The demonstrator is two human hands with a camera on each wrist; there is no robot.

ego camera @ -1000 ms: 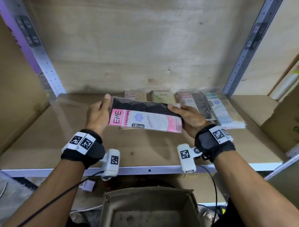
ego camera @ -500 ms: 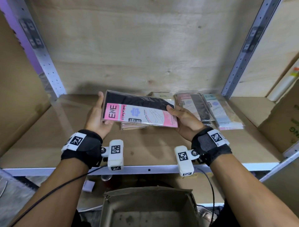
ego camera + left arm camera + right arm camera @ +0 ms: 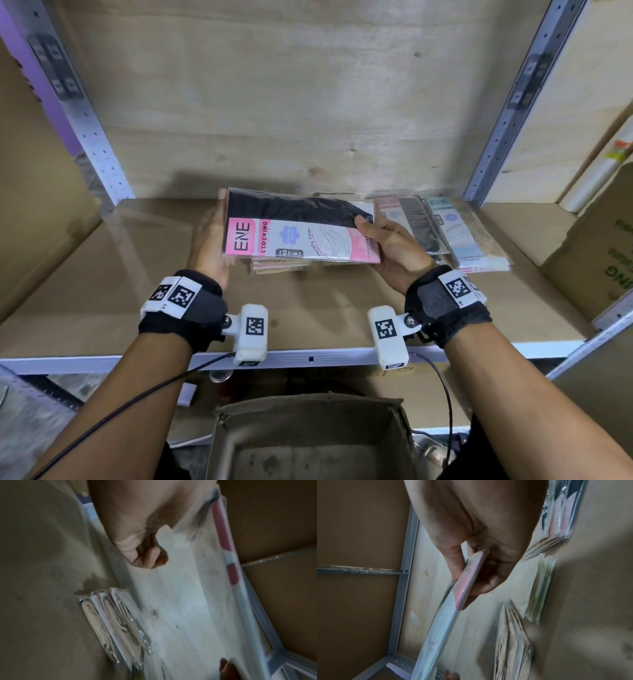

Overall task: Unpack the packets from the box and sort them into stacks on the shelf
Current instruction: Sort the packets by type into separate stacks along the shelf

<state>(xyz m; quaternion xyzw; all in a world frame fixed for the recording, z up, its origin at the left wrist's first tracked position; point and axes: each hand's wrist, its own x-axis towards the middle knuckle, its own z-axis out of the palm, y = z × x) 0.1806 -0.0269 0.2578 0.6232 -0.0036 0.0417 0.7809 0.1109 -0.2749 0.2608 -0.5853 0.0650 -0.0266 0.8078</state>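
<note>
Pink ENE stocking packet (image 3: 301, 236) held up over the shelf (image 3: 102, 291), gripped at both short ends

It's pinched by the left hand (image 3: 209, 246) and right hand (image 3: 394, 250), above a beige stack (image 3: 281, 270). Only the right wrist view shows thumb over, fingers (image 3: 488, 586) under. More stacks (image 3: 442, 229) are laid rightward on the brown board; the box (image 3: 308, 442) sits below, plywood behind.

Pink-and-white packet (image 3: 301, 236) with black contents, beige stack (image 3: 281, 270), brown cardboard box (image 3: 308, 442)
</note>
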